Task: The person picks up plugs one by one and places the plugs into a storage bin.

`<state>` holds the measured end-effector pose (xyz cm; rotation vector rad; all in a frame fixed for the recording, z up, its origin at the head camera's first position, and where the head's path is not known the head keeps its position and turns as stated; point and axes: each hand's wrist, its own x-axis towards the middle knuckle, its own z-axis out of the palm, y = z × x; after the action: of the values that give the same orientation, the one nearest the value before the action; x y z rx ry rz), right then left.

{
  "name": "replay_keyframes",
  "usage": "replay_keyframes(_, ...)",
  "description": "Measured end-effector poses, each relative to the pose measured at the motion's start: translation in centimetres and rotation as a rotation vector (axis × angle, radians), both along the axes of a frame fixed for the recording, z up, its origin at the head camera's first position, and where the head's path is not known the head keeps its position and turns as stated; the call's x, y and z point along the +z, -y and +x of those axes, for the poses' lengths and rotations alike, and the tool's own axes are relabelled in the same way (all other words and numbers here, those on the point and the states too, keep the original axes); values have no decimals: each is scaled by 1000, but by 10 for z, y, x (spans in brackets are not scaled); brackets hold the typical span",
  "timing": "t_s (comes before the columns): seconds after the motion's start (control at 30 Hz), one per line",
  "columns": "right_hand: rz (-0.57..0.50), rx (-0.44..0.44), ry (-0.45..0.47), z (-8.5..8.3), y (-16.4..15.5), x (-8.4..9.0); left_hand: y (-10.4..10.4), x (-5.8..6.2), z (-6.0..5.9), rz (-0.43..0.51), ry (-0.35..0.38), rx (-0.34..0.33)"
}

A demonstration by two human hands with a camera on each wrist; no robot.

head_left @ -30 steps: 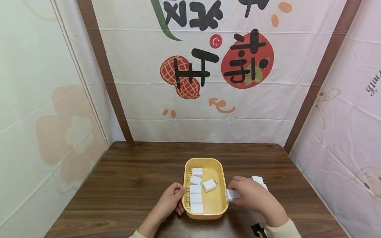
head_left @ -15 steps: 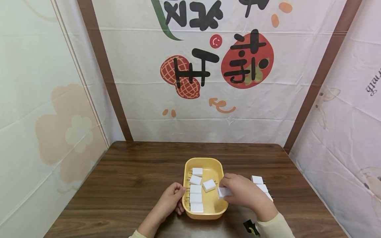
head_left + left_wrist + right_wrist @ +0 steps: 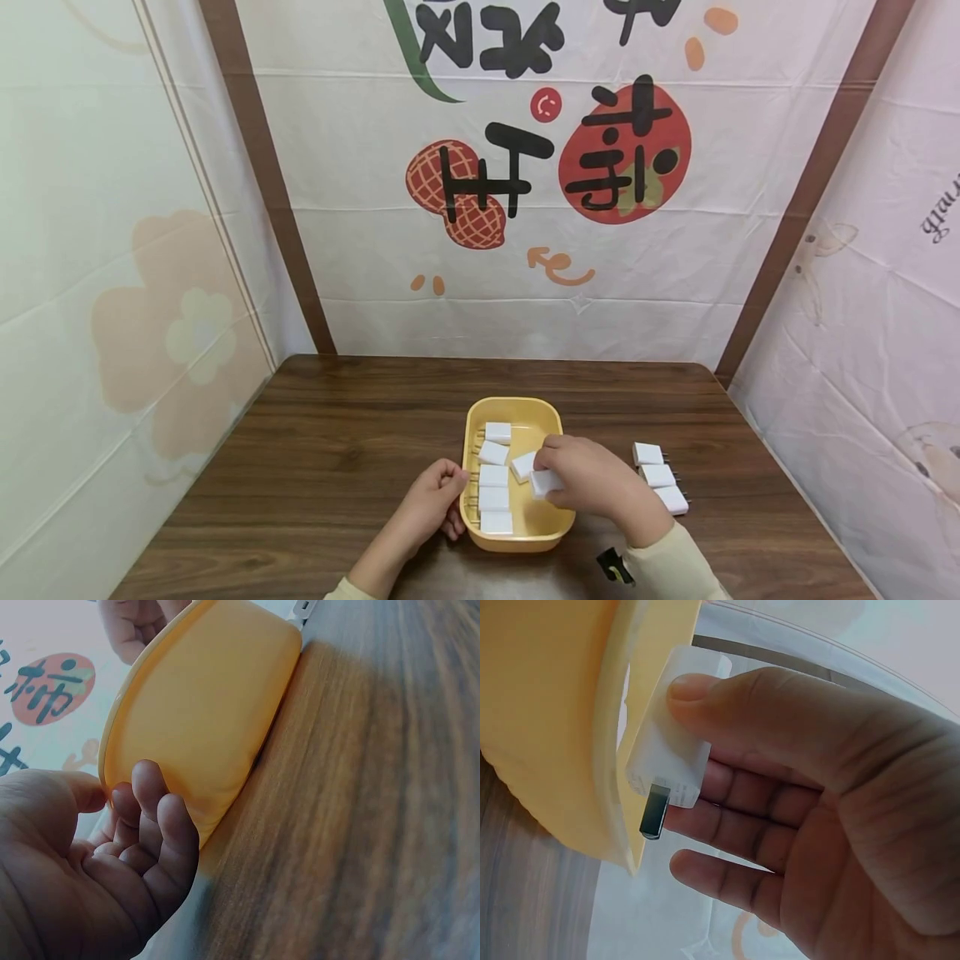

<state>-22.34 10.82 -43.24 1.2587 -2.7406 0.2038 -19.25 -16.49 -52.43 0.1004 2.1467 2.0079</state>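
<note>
Fingers and thumb of the right hand [image 3: 581,483] pinch a white plug adapter [image 3: 546,482], holding it over the right half of the yellow tray [image 3: 517,539], low and just right of centre in the head view. In the right wrist view the thumb [image 3: 780,720] presses on the flat white face of the adapter [image 3: 671,735] while the other fingers back it from behind, and a metal prong [image 3: 655,812] juts from its lower end, close to the tray's rim [image 3: 626,750]. Inside the tray, a column of white adapters [image 3: 494,477] lies along the left wall, and one more adapter [image 3: 523,465] sits tilted just beside the held piece, partly covered by the hand. On the bottom centre-left, the left hand [image 3: 432,504] rests against the outer left wall of the tray, fingers curled loosely; the left wrist view shows those fingers [image 3: 161,840] bent beside the tray wall [image 3: 217,720] and the thumb touching the rim, though whether they truly grip the rim cannot be told. Three spare adapters [image 3: 658,476] lie in a short row on the dark wooden table [image 3: 330,433], at the right of the tray and apart from it. Behind the table hangs a printed cloth backdrop [image 3: 525,167] filling the upper frame.
</note>
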Motion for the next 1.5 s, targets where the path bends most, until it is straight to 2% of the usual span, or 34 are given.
replay_keyframes(0.47, 64, 1, 59, -9, 16, -10, 1, -1, 0, 6, -5, -9)
replay_keyframes(0.77, 77, 27, 39, -8, 24, -15, 1, -1, 1, 13, -3, -13)
replay_keyframes(1.33, 146, 3, 55, -15, 32, -34, 1, 0, 1, 14, -8, -11)
replay_keyframes(1.5, 152, -17, 63, -15, 33, -34, 3, 0, 1, 12, -10, -9)
